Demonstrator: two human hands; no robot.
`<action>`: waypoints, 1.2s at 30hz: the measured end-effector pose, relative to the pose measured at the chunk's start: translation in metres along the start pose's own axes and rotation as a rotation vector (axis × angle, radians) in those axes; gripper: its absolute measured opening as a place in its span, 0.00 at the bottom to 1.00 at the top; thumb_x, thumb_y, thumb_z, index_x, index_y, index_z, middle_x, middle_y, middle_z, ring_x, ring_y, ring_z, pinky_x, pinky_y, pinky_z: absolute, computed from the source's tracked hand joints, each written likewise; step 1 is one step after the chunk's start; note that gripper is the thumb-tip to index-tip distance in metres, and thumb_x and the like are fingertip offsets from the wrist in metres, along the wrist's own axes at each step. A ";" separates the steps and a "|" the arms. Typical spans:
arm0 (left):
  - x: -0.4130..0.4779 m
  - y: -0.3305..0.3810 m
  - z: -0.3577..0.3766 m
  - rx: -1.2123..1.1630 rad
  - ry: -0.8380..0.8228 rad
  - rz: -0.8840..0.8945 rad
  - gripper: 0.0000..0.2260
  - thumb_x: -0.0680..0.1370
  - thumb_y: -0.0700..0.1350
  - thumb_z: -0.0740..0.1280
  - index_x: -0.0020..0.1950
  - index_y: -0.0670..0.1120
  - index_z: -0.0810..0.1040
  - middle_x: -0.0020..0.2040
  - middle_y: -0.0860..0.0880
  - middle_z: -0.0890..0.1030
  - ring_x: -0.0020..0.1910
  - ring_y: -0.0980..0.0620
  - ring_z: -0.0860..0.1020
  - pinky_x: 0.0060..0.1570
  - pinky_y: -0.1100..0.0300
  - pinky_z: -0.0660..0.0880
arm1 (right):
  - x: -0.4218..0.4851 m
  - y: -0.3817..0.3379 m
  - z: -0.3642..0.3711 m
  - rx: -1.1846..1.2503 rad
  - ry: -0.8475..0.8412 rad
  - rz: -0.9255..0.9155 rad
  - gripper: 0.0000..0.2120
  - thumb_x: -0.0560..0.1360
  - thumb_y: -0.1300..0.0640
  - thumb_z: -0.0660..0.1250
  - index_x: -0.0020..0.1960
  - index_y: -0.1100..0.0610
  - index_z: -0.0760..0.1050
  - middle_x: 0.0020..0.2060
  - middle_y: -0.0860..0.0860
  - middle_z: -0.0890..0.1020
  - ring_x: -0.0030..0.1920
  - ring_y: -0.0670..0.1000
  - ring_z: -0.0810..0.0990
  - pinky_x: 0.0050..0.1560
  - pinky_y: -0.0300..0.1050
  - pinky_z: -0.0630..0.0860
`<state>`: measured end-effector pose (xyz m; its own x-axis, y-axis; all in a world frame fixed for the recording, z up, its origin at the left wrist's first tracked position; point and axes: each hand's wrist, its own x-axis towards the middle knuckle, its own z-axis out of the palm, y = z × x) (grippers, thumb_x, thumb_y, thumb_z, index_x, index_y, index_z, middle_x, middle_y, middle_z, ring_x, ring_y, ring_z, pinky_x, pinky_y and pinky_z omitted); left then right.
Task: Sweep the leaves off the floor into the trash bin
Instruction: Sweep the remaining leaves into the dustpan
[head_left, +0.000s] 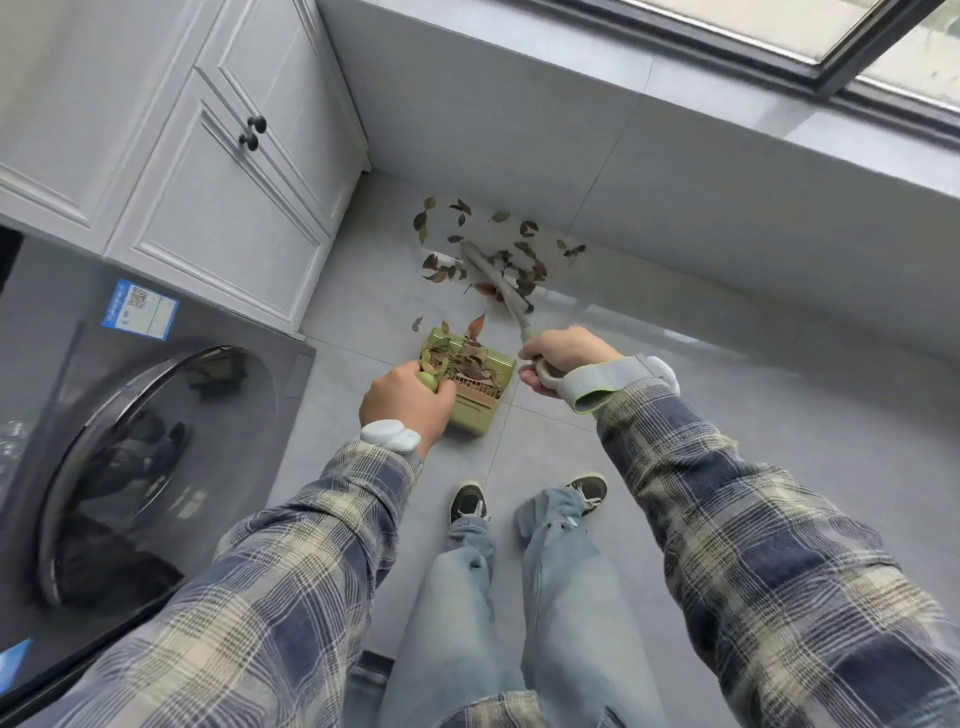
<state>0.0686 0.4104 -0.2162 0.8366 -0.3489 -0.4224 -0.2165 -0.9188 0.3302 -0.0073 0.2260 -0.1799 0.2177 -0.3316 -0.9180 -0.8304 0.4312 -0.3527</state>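
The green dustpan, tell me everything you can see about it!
The dustpan is olive green and looks like plastic: a deep box with a comb of teeth along one rim. A heap of brown and green leaves lies inside. The left hand grips its light green handle, holding it low over the grey tiled floor. Whether it touches the floor cannot be told.

To your left stands a dark grey washing machine (47, 332) with a round glass door (150, 467) and a blue sticker (140, 309) on its top face. Just beyond it you have a white panelled cabinet (208, 223) with two black knobs (253, 133). Ahead, a grey tiled ledge (675, 104) runs beneath a dark-framed window (769, 54).
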 end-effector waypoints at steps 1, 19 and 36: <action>0.000 0.001 -0.001 0.004 -0.004 -0.003 0.09 0.72 0.54 0.67 0.38 0.50 0.76 0.27 0.55 0.69 0.32 0.44 0.72 0.33 0.60 0.64 | 0.000 0.001 0.002 -0.037 -0.009 -0.004 0.07 0.77 0.66 0.66 0.52 0.68 0.71 0.38 0.61 0.79 0.21 0.51 0.79 0.23 0.41 0.76; -0.007 0.006 -0.008 0.006 -0.040 0.002 0.10 0.73 0.54 0.66 0.38 0.49 0.75 0.31 0.49 0.74 0.35 0.43 0.75 0.35 0.59 0.68 | -0.056 -0.037 -0.040 -0.121 -0.055 -0.040 0.04 0.73 0.66 0.61 0.47 0.65 0.71 0.35 0.61 0.77 0.20 0.52 0.72 0.23 0.38 0.69; 0.000 0.005 -0.003 0.014 -0.022 0.003 0.11 0.73 0.53 0.66 0.38 0.47 0.77 0.29 0.51 0.73 0.33 0.44 0.73 0.34 0.60 0.66 | -0.007 -0.010 -0.014 0.040 0.163 -0.244 0.09 0.74 0.67 0.63 0.52 0.57 0.70 0.37 0.59 0.73 0.25 0.50 0.70 0.21 0.34 0.65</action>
<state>0.0688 0.4065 -0.2121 0.8245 -0.3554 -0.4403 -0.2259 -0.9202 0.3197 -0.0080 0.2121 -0.1676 0.3202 -0.5584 -0.7653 -0.7420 0.3544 -0.5691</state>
